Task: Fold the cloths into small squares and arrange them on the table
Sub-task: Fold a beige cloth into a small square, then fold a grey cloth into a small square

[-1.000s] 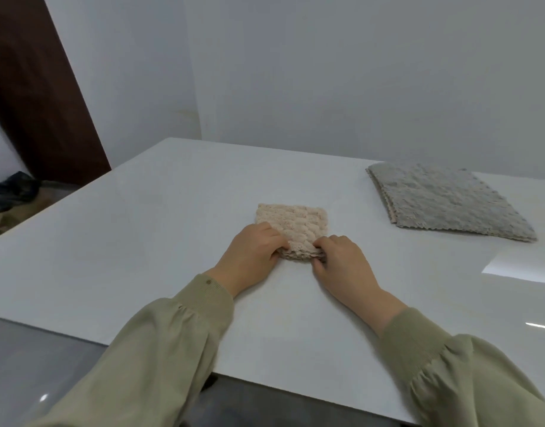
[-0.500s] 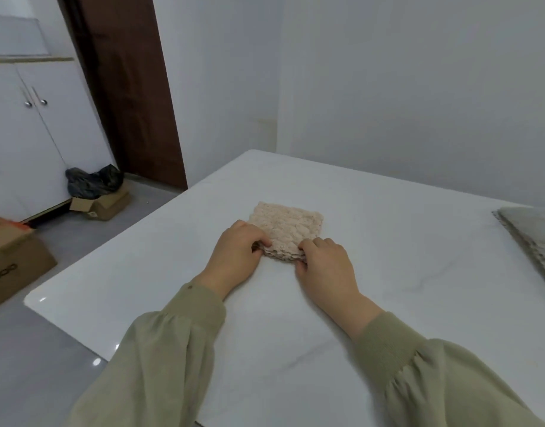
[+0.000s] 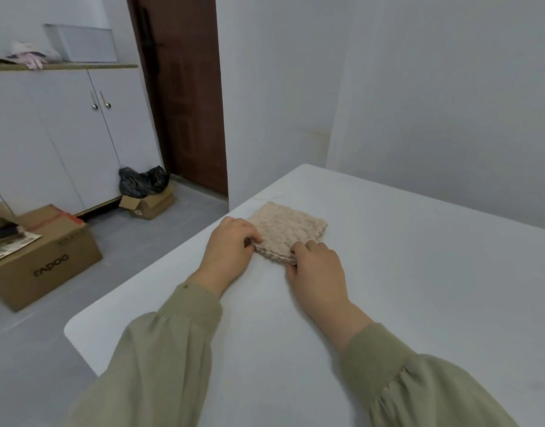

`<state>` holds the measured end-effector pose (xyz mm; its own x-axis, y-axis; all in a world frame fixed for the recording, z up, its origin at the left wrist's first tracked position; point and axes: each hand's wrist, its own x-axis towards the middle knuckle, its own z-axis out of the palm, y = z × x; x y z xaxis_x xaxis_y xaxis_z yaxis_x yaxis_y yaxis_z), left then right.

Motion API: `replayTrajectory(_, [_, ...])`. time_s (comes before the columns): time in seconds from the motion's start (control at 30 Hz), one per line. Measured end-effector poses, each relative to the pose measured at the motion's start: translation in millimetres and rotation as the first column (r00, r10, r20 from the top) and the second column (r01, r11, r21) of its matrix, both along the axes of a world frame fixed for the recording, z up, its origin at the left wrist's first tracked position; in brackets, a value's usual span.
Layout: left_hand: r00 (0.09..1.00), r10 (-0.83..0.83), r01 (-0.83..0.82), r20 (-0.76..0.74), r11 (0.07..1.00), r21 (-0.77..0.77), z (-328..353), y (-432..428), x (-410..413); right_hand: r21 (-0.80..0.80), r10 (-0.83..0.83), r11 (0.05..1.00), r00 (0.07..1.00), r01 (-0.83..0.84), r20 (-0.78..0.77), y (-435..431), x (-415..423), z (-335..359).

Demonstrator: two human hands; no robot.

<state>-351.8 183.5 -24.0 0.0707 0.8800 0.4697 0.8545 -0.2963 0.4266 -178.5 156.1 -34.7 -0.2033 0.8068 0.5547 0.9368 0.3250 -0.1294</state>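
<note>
A beige textured cloth [image 3: 288, 228], folded into a small thick square, lies on the white table [image 3: 419, 288] close to its left edge. My left hand [image 3: 229, 249] grips the cloth's near left corner, fingers curled on its edge. My right hand [image 3: 317, 272] pinches the near right corner, with the fingertips on top of the layers. Both sleeves are olive green.
The table's left edge and rounded near corner [image 3: 77, 328] lie beside my left arm. On the floor to the left stand a large cardboard box [image 3: 46, 260], a small open box [image 3: 149, 203] with a black bag, white cabinets [image 3: 64, 137] and a brown door [image 3: 188, 87].
My view has swung left, so the grey cloth at the right has left the frame. Both hands have carried the beige cloth toward the table's left edge, keeping their hold.
</note>
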Motion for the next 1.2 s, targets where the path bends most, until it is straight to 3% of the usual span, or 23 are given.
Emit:
replayTrajectory(0.2, [0.999, 0.03, -0.03, 0.021, 0.999, -0.012, -1, 24, -7, -0.047, -0.032, 0.998, 0.999, 0.031, -0.017, 24, -16, 1])
replayTrajectory(0.37, [0.996, 0.085, -0.085, 0.033, 0.996, -0.022, 0, 25, -14, -0.145, 0.033, 0.988, 0.996, -0.044, -0.077, 29, -9, 4])
replayTrajectory(0.47, [0.993, 0.016, -0.022, -0.115, 0.999, -0.05, 4, 11, -14, -0.114, 0.121, 0.985, 0.991, -0.127, -0.053, 20, 0, 7])
replayTrajectory(0.57, [0.948, -0.059, -0.026, -0.312, 0.965, -0.261, 6, -5, -6, -0.266, 0.182, 0.95, 0.982, -0.162, 0.055, 12, 8, 9])
replayTrajectory(0.67, [0.931, 0.015, -0.093, -0.364, 0.976, -0.197, 9, -17, 6, -0.265, 0.172, 0.95, 0.985, -0.164, 0.01, 3, 14, 10])
replayTrajectory(0.9, [0.973, -0.045, 0.037, -0.227, 0.999, -0.039, 12, -60, 78, -0.211, -0.006, 0.977, 0.99, -0.023, -0.138, -44, 65, 14])
replayTrajectory(1.2, [0.957, -0.206, 0.168, -0.204, 0.967, -0.189, 16, -139, 206, -0.231, -0.248, 0.95, 0.957, 0.209, -0.153, -143, 198, 15])
